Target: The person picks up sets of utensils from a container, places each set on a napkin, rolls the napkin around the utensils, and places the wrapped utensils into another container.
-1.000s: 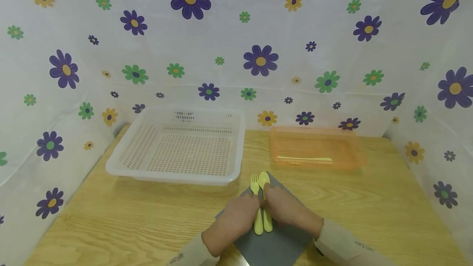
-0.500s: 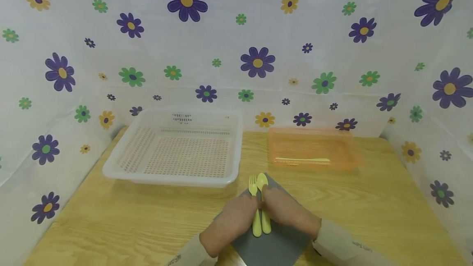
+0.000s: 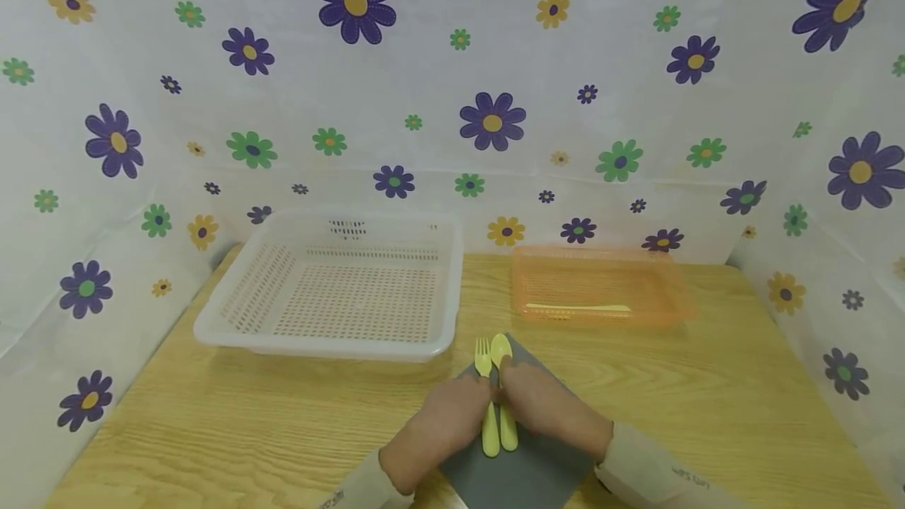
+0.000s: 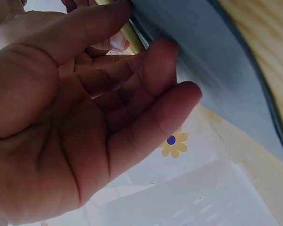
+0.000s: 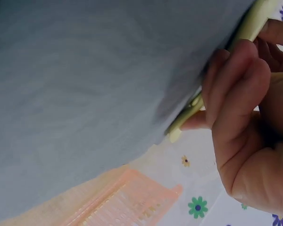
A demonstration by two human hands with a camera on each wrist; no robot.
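Observation:
A yellow fork (image 3: 483,360) and a yellow spoon (image 3: 500,349) lie side by side over a flat grey mat (image 3: 519,474), their heads pointing away from me. My left hand (image 3: 452,413) pinches the fork at mid-handle. On the other side, my right hand (image 3: 537,397) holds the spoon near its neck. Both hands meet in the middle and hide parts of the handles. In the left wrist view, the left hand (image 4: 80,113) has its fingertips beside the mat. The right wrist view has the right hand's (image 5: 250,113) index finger against the spoon (image 5: 186,114).
A large white plastic basket (image 3: 452,289) stands at the back left of the wooden table (image 3: 283,415). Back right is a shallow orange basket (image 3: 672,289) with a yellow stick-like utensil (image 3: 580,308) in it. Flower-printed sheeting (image 3: 396,100) surrounds the table on three sides.
The head view has shifted slightly, so everything sits a little lower and further left in it. Both hands, the fork and the spoon keep the same arrangement on the mat.

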